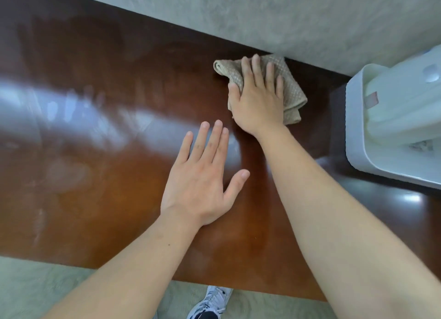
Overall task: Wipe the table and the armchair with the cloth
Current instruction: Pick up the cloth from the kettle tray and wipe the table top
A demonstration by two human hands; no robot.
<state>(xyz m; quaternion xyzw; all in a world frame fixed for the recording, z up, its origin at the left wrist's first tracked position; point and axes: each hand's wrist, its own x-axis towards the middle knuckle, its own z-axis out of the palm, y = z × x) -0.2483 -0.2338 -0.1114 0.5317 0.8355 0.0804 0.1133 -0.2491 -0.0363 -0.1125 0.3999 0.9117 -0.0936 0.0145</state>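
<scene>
My right hand [259, 99] presses flat, fingers spread, on the cloth [290, 89] — soft, light, bunching under my palm, best held mid-fold. Left hand [202, 175] rests open on the slick table [95, 151] beside it.

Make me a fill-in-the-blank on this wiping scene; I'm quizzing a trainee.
1. The right hand presses the ____ onto the table.
2. The left hand lies flat with its fingers ____.
3. The cloth lies near the table's ____ edge.
4. The white box stands to the ____ of the cloth.

Missing words: cloth; straight; far; right
</scene>
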